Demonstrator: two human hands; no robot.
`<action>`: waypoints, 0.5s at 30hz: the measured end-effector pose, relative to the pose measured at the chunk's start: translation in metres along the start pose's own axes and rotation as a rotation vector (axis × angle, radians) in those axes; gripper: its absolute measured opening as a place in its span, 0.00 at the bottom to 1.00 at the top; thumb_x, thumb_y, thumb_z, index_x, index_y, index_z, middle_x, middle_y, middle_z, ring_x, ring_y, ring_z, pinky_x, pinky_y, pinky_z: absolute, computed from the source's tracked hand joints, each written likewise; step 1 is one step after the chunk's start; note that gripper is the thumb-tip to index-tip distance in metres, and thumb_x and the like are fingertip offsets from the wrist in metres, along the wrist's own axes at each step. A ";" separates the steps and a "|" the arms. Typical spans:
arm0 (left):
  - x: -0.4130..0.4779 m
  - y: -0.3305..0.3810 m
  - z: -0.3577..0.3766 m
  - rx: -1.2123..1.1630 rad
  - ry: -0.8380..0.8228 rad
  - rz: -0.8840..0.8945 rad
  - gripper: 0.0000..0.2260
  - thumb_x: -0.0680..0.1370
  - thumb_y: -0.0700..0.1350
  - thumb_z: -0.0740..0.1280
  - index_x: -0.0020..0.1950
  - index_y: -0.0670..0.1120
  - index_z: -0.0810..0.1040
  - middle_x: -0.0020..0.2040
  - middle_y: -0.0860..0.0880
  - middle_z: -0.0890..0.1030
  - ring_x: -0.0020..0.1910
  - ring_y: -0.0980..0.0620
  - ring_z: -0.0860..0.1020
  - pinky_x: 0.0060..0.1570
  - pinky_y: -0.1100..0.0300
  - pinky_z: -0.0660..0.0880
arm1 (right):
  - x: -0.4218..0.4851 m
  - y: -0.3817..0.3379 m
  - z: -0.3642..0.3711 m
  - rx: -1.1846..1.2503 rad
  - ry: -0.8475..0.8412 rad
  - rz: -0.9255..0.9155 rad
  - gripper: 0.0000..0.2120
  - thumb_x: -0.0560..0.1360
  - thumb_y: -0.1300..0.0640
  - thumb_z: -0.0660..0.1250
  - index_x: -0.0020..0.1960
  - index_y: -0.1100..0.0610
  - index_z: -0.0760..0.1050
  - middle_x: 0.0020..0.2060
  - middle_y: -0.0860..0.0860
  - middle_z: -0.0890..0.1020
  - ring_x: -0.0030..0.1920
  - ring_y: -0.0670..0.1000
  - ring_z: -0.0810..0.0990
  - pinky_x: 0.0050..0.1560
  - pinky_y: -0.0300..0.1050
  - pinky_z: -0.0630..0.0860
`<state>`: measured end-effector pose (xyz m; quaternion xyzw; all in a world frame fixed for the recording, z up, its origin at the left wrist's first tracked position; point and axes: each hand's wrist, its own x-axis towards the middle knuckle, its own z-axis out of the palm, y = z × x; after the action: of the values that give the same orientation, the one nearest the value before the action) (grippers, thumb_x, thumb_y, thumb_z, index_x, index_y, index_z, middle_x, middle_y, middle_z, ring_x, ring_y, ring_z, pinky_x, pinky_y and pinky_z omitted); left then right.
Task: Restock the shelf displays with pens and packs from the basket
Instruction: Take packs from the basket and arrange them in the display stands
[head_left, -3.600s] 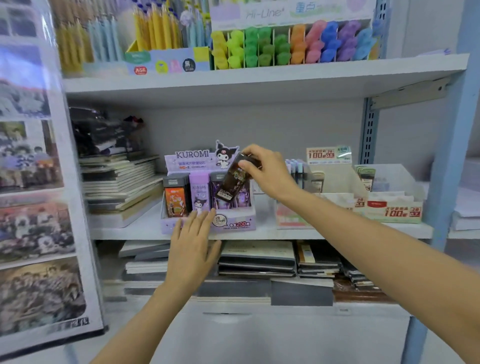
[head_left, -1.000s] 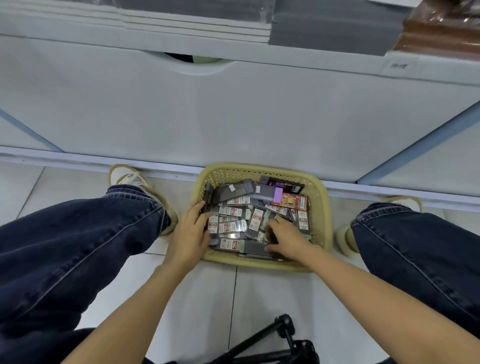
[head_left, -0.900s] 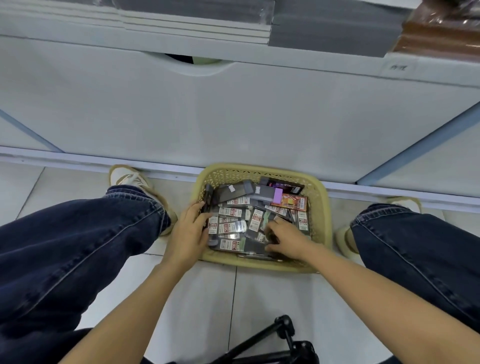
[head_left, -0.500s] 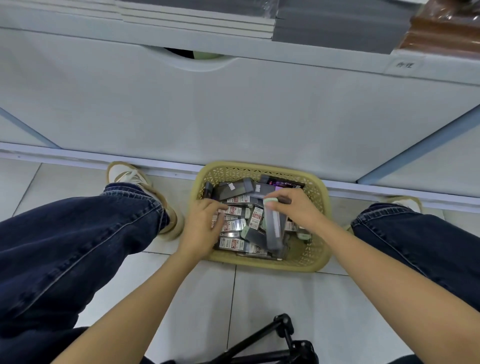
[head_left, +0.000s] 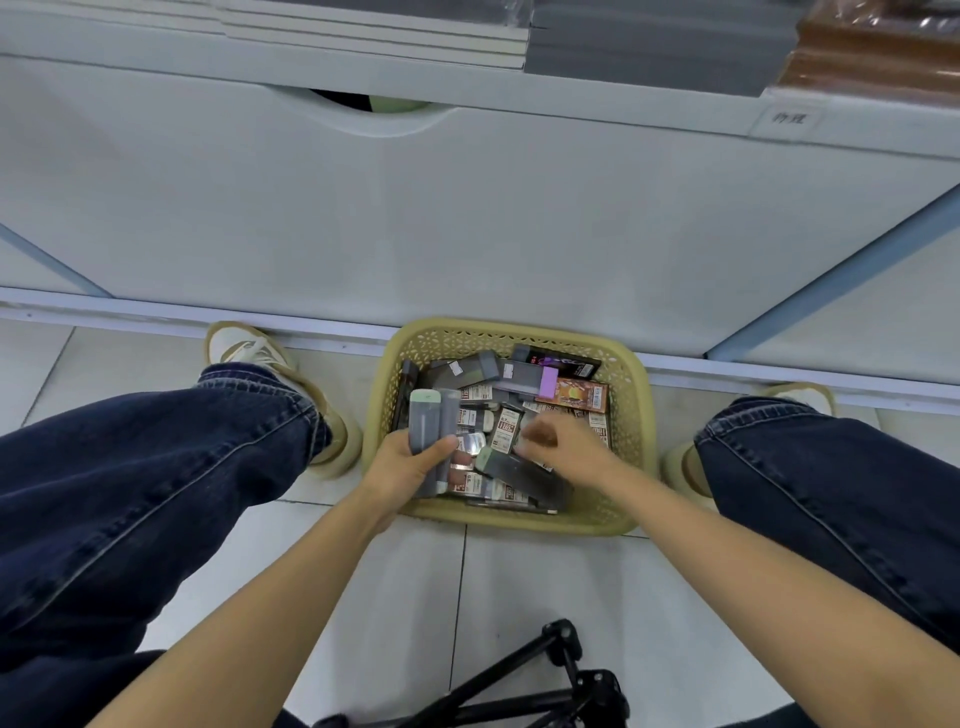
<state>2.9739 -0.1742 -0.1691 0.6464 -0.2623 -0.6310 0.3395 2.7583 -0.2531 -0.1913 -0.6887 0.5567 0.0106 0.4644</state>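
Observation:
A yellow woven basket (head_left: 631, 395) sits on the floor tiles against the shelf base, filled with several small grey and brown packs (head_left: 501, 423). My left hand (head_left: 410, 467) is at the basket's left side, shut on two grey packs (head_left: 431, 431) with pale green caps, held upright. My right hand (head_left: 563, 447) is blurred, reaching down over the packs with fingers spread; a grey pack with a green cap (head_left: 522, 475) lies just under it. An orange-brown pack (head_left: 579, 396) lies at the basket's far right.
The white shelf base panel (head_left: 467, 218) rises just behind the basket, with stacked notebooks (head_left: 395, 31) on the ledge above. My jeans-clad knees (head_left: 156, 493) and shoes (head_left: 249, 353) flank the basket. A black tripod (head_left: 550, 675) stands on the tiles near me.
The grey pack with the green cap passed from my right hand into my left hand, which now holds two packs. My right hand went back down into the basket.

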 end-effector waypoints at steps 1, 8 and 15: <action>0.000 -0.002 -0.001 0.009 0.015 0.003 0.07 0.79 0.46 0.68 0.54 0.44 0.77 0.42 0.47 0.86 0.36 0.52 0.82 0.40 0.57 0.78 | -0.003 0.007 0.009 -0.115 -0.042 0.034 0.19 0.72 0.48 0.73 0.58 0.56 0.76 0.55 0.51 0.80 0.54 0.50 0.78 0.55 0.44 0.74; 0.002 -0.007 0.002 -0.015 0.029 0.010 0.05 0.79 0.43 0.67 0.54 0.44 0.77 0.38 0.47 0.84 0.34 0.52 0.81 0.37 0.58 0.78 | 0.000 0.019 0.027 -0.336 -0.041 0.003 0.23 0.66 0.48 0.78 0.53 0.57 0.74 0.50 0.54 0.79 0.46 0.52 0.74 0.38 0.44 0.67; 0.005 -0.009 0.003 -0.096 0.055 -0.019 0.09 0.80 0.41 0.65 0.58 0.39 0.75 0.40 0.43 0.82 0.37 0.47 0.81 0.38 0.54 0.78 | -0.006 0.032 0.020 -0.327 -0.023 -0.085 0.17 0.70 0.48 0.73 0.52 0.58 0.76 0.43 0.53 0.79 0.42 0.53 0.77 0.35 0.44 0.65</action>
<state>2.9705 -0.1732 -0.1790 0.6489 -0.2160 -0.6279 0.3715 2.7418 -0.2340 -0.2197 -0.7779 0.5125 0.0893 0.3525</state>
